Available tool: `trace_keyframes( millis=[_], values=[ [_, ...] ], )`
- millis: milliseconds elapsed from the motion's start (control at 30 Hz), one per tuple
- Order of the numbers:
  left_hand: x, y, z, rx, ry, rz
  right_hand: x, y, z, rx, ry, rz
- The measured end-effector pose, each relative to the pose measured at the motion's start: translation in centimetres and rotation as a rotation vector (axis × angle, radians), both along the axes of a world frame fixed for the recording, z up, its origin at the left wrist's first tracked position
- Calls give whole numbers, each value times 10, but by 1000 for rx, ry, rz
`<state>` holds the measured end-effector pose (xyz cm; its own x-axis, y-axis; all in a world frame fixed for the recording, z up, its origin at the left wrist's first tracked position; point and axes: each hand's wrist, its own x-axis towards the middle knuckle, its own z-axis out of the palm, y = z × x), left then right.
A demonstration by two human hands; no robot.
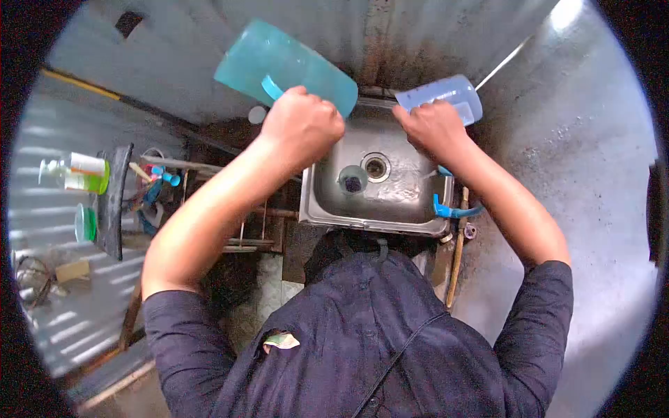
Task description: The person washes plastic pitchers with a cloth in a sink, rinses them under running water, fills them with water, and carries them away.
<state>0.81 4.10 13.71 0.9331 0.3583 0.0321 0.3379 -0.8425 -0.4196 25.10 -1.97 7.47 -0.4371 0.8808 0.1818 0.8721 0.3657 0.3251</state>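
Observation:
My left hand (304, 120) is closed around the handle of a large translucent teal pitcher (279, 61), which is tilted on its side above the sink's far left corner. My right hand (433, 127) is closed on a smaller, clear bluish plastic jug (446, 96), also tipped over, at the far right corner. Its grip on the jug is partly hidden behind the fingers. Between and below both hands lies the stainless steel sink (334, 209). A small see-through cup (352, 180) with something dark in it sits beside the drain (376, 167).
A blue tap (456, 210) stands at the sink's right edge, near my right forearm. On the left, a dark shelf (115, 202) holds a bottle of green liquid (87, 173) and a green-and-clear container (86, 223). Metal sheet walls close in behind and beside the sink.

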Motion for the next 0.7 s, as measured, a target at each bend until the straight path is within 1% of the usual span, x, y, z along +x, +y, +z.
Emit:
trace_keyframes(
  millis=[33,100,133,167,233,333,367,433,467,500,567,633,667,700],
  values=[
    [5,3,12,32,31,-22,6,0,8,40,-28,38],
    [9,9,36,116,-38,-126,14,1,28,124,-82,119],
    [10,10,49,148,0,-120,14,-3,44,156,-93,97],
    [9,12,62,215,-19,-177,17,-4,63,192,-138,121],
    [6,16,92,325,-65,-256,15,-13,109,292,-181,90],
    [-1,21,142,471,-179,-324,22,-20,169,506,-224,108],
    [-3,23,156,523,-248,-337,10,-28,196,444,-209,82],
    [-8,27,180,653,-360,-257,-6,-27,226,702,-346,86],
    [-9,22,193,636,-431,-304,3,-21,227,846,-190,146],
    [-7,14,207,617,-502,-352,-4,-27,237,883,-215,89],
    [-7,11,218,623,-596,-421,-17,-42,252,838,-258,-38],
    [-10,18,221,698,-605,-436,6,-37,238,863,-166,-19],
    [-12,22,221,743,-591,-432,12,-39,223,813,-114,-74],
    [-12,27,216,712,-559,-485,15,-37,206,762,-60,-127]
  ],
)
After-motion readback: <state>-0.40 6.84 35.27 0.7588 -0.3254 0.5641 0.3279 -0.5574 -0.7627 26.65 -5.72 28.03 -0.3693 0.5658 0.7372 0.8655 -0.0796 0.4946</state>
